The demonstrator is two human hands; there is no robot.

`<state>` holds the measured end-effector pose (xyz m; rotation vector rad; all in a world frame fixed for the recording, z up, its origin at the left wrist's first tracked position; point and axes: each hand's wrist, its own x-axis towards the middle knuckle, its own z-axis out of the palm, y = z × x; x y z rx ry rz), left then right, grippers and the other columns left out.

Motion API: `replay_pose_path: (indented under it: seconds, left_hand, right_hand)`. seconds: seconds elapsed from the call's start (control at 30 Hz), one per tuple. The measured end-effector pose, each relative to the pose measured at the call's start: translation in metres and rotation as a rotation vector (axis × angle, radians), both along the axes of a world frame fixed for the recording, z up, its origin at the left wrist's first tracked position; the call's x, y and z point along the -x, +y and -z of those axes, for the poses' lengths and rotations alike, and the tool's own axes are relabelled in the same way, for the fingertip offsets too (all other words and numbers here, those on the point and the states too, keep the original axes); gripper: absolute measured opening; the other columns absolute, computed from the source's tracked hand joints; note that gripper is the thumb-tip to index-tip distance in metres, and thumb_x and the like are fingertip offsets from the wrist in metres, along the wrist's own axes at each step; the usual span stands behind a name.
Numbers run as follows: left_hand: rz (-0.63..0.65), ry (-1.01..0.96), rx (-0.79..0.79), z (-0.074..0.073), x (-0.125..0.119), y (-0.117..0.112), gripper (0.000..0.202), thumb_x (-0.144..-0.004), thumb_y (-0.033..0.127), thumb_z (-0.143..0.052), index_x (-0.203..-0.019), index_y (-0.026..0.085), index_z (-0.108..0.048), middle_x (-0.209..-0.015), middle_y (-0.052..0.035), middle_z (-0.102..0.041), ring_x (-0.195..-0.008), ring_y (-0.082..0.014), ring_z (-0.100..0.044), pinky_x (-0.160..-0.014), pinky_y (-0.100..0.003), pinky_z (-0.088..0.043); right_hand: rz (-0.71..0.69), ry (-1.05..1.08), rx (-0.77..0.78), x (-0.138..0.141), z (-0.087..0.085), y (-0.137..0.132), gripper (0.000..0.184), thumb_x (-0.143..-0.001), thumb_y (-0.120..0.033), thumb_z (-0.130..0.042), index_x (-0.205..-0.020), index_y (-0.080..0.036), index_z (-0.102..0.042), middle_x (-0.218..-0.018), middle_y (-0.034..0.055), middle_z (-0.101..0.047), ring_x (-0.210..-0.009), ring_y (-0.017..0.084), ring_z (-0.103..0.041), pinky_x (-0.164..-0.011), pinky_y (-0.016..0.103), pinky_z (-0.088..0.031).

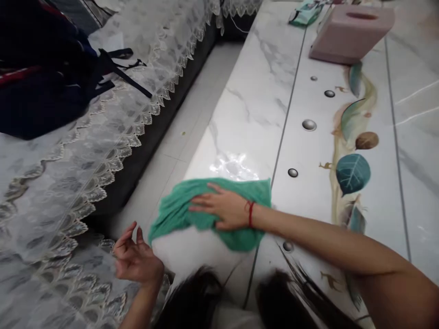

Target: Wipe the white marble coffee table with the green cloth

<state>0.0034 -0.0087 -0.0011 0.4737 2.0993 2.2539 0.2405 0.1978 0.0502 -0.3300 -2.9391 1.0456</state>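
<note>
My right hand [222, 208] lies flat on a green cloth [240, 242], fingers stretched out and pointing left. A red string bracelet [251, 214] circles that wrist. Spread and wrinkled, the cloth covers part of the white marble-patterned table [254, 105] near its left edge, and one end of it reaches over that edge. My left hand [137, 258] is raised in the air to the left of the table, palm turned up and fingers loosely curled apart. It touches neither the cloth nor the table, and nothing is in it.
A pink tissue box [350, 34] stands at the far end of the table, beside a green and white packet [305, 13]. On the left, a sofa with a lace-edged cover [113, 132] holds a dark backpack [44, 87]. A strip of tiled floor [192, 119] separates sofa and table.
</note>
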Motion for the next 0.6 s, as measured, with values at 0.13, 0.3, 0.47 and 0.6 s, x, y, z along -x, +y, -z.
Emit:
replay_pose_path:
  seconds: [0.13,0.3,0.47,0.6]
  left_hand:
    - [-0.011,0.007,0.025,0.000,0.001,0.000,0.052,-0.083,0.077,-0.060,-0.099,0.028,-0.065,-0.116,-0.0065,-0.068,-0.147,-0.0416,-0.067,-0.124,-0.062,-0.050]
    - [-0.016,0.053,0.118,0.000,0.002,0.002,0.043,-0.087,0.069,-0.046,-0.096,0.029,-0.059,-0.113,-0.0067,-0.067,-0.144,-0.0418,-0.068,-0.117,-0.061,-0.055]
    - [-0.004,0.048,0.109,0.004,0.007,0.003,0.041,-0.090,0.065,-0.043,-0.096,0.027,-0.057,-0.113,-0.0079,-0.069,-0.142,-0.0421,-0.068,-0.114,-0.059,-0.055]
    - [0.026,0.064,0.082,0.006,0.011,0.007,0.041,-0.090,0.064,-0.045,-0.095,0.026,-0.059,-0.113,-0.0092,-0.069,-0.138,-0.0421,-0.069,-0.114,-0.060,-0.054]
  right_hand:
    - [0.502,-0.151,-0.270,-0.075,-0.003,0.126,0.085,-0.097,-0.026,-0.065,-0.181,-0.021,-0.057,-0.188,0.0155,-0.051,-0.177,0.036,-0.049,-0.155,0.067,-0.018]
    - [1.067,-0.322,-0.366,-0.159,-0.013,0.218,0.079,-0.109,-0.013,-0.048,-0.186,0.000,-0.037,-0.190,0.0351,-0.037,-0.184,0.041,-0.035,-0.149,0.081,-0.015]
    - [1.005,-0.403,-0.355,-0.146,-0.017,0.176,0.078,-0.109,-0.017,-0.050,-0.185,-0.001,-0.044,-0.192,0.0314,-0.035,-0.187,0.041,-0.028,-0.148,0.083,-0.011]
    - [0.601,-0.304,-0.341,-0.119,-0.012,0.056,0.067,-0.104,-0.032,-0.063,-0.167,-0.012,-0.074,-0.191,0.0255,-0.041,-0.184,0.047,-0.033,-0.149,0.083,-0.015]
